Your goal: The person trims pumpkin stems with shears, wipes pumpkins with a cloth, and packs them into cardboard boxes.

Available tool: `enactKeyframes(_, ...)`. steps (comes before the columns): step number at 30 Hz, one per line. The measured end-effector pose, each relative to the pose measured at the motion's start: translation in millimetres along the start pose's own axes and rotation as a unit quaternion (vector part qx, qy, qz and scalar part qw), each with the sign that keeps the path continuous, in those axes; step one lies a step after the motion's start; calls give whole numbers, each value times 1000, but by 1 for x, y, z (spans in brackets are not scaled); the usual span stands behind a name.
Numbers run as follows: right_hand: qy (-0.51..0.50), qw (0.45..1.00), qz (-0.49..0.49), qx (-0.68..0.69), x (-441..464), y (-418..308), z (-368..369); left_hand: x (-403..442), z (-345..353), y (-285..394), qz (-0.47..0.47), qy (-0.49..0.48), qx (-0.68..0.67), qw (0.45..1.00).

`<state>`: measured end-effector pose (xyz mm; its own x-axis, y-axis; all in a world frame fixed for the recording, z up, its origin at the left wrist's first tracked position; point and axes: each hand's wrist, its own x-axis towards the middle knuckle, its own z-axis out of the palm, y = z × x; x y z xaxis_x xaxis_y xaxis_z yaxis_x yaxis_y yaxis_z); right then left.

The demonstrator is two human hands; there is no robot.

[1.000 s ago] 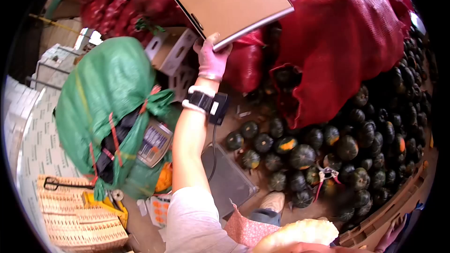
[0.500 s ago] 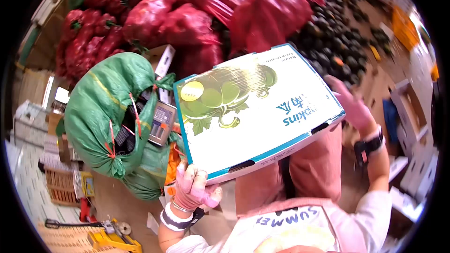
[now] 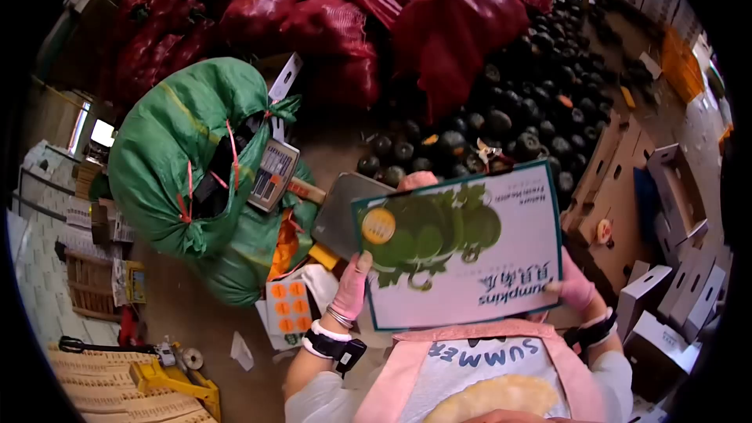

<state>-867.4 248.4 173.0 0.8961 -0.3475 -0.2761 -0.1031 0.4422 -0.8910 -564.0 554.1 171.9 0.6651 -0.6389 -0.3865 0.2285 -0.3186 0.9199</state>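
A flat cardboard pumpkin box (image 3: 462,251), white with green edges and a printed pumpkin picture, is between my two hands in front of my apron. My left hand (image 3: 351,288) is closed on its left edge, thumb pointing up. At the lower right corner, my right hand (image 3: 576,286) grips the other side with its thumb over the printed face. Both hands wear pink gloves. Partly behind the box is the dark grey plate of a weighing scale (image 3: 342,210), with its keypad display (image 3: 274,174) beside a green sack.
Full green sacks (image 3: 176,149) stand at the left. Red mesh sacks (image 3: 329,27) and a heap of dark green pumpkins (image 3: 533,113) lie ahead. Open white cartons (image 3: 662,352) are at the right; a sheet of orange stickers (image 3: 288,307) and a yellow tape dispenser (image 3: 176,384) at the left.
The box has come lower and closer to my body, and its printed face is now squarer to me. My right hand has shifted to its near corner. The scale plate has come into sight.
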Motion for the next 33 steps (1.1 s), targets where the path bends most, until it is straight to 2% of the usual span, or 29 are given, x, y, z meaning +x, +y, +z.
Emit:
enactKeyframes(1, -2, 1000, 17, 4, 0, -6, 2, 6, 8, 7, -9, -1, -16, 1000)
enactKeyframes(3, -4, 999, 29, 24, -1, -10, 0, 18, 20, 31, -78, -89, -252, 961)
enactKeyframes(5, 13, 998, 21, 53, -4, -10, 0, 26, 17, 38, -99, -129, -279, 947)
enactKeyframes(8, 24, 998, -10, 62, -6, -11, 4, 28, 9, 45, -90, -160, -258, 948)
enactKeyframes(12, 30, 991, -102, 83, -9, -8, 2, 16, 9, 75, -44, -144, -172, 974)
enactKeyframes(16, 91, 993, -70, -4, -7, -6, -18, 21, 8, 94, -24, -174, -91, 980)
enactKeyframes(19, 127, 989, -70, 6, 3, -1, -26, 28, 12, 92, 18, -138, -105, 985)
enactKeyframes(20, 145, 987, -10, 71, 16, -14, -20, 38, 16, 92, 10, -149, -131, 980)
enactKeyframes(21, 141, 986, 1, 91, 29, -22, -17, 46, 14, 97, -37, -160, -123, 979)
enactKeyframes(23, 127, 970, 98, 182, 39, -44, -14, 52, 22, 110, -78, -132, -151, 977)
enactKeyframes(25, 112, 973, 23, 200, 43, -60, -12, 54, 26, 133, -53, -161, -204, 964)
enactKeyframes(26, 104, 977, 21, 186, 44, -61, -19, 57, 19, 130, -58, -160, -188, 967)
enactKeyframes(29, 135, 968, 99, 187, 47, -67, -25, 64, 8, 125, -104, -158, -127, 974)
enactKeyframes(31, 116, 979, 34, 162, 42, -70, -23, 62, 5, 127, -91, -184, -162, 965)
enactKeyframes(33, 118, 984, 39, 124, 40, -71, -20, 51, 10, 137, -71, -193, -181, 962)
